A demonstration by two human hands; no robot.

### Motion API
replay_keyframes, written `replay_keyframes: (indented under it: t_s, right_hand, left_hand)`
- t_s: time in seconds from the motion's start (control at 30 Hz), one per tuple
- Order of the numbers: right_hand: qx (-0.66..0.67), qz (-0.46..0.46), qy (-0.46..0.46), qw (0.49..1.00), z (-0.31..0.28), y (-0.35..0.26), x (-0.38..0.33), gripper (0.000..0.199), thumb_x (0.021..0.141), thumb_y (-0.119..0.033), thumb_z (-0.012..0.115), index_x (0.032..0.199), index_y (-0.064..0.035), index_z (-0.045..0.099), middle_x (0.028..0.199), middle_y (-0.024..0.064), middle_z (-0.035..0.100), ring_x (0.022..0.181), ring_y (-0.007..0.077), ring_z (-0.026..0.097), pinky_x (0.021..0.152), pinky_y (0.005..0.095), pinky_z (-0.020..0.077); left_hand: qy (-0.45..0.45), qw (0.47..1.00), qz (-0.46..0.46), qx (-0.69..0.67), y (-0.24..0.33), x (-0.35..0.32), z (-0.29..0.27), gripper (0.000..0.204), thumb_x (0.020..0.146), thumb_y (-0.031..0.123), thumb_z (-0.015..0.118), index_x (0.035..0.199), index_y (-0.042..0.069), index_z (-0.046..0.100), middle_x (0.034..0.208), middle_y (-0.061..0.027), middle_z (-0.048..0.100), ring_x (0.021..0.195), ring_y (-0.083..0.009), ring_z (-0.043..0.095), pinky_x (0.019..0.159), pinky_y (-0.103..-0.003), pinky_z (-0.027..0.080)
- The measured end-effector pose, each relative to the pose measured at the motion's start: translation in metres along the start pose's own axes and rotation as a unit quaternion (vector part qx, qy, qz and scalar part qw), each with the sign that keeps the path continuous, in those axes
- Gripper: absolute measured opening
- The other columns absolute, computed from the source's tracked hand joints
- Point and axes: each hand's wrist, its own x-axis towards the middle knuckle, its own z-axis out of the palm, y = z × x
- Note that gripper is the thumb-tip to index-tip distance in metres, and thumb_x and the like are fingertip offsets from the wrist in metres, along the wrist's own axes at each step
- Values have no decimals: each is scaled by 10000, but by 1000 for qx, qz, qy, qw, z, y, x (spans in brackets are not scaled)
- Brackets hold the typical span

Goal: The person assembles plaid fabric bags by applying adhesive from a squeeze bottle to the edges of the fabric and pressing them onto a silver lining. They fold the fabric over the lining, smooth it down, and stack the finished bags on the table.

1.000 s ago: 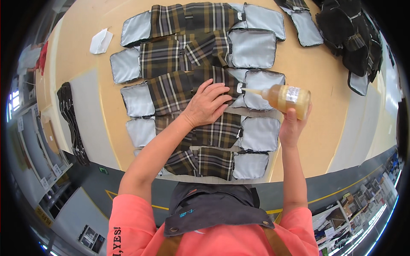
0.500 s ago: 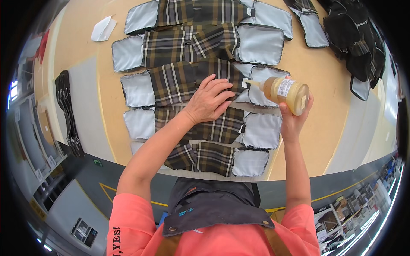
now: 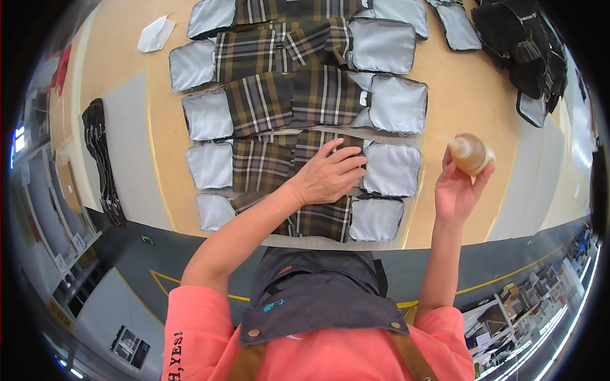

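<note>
Plaid fabric pieces with pale grey lining flaps lie in several rows on the table. My left hand (image 3: pixel 333 173) rests on a plaid piece (image 3: pixel 260 166) near the table's front, fingers spread, beside its grey lining flap (image 3: pixel 393 170). My right hand (image 3: pixel 459 190) grips a squeeze bottle (image 3: pixel 471 154) of amber liquid, held right of the rows. Its pale nozzle points left, slightly blurred, and touches no fabric. One row farther back is another plaid piece (image 3: pixel 327 95), with a small white tab (image 3: pixel 363 98) at its right end.
Dark garment pieces (image 3: pixel 521 51) are heaped at the far right. A stack of narrow black strips (image 3: pixel 100 162) lies at the left. A crumpled white paper (image 3: pixel 155 33) sits at the far left. The table's front edge (image 3: pixel 305 245) runs just before my apron (image 3: pixel 318 298).
My left hand has shifted from the middle plaid piece to the nearer one. My right hand has drawn the bottle away from the white tab, rightward, and turned it. The view has shifted slightly.
</note>
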Motion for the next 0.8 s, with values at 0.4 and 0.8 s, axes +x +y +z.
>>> replay_keyframes:
  t_s: [0.4,0.8]
  right_hand:
    - [-513,-174,9,841,-40,60,-55,818,825,-393,747,1381,-53,252,1380,239,449,1293,303,439,1086,414,329]
    - [-545,-163,-31,822,-46,55,-51,786,828,-364,751,1362,-46,269,1363,231,468,1252,286,459,1065,394,346]
  left_hand:
    - [30,997,-63,-26,-4,-28,8,369,834,137,641,1194,76,588,1266,-68,552,1225,-250,488,1109,-460,300]
    - [59,994,-93,-28,3,-31,10,375,808,102,667,1174,72,591,1258,-82,552,1219,-271,496,1093,-478,341]
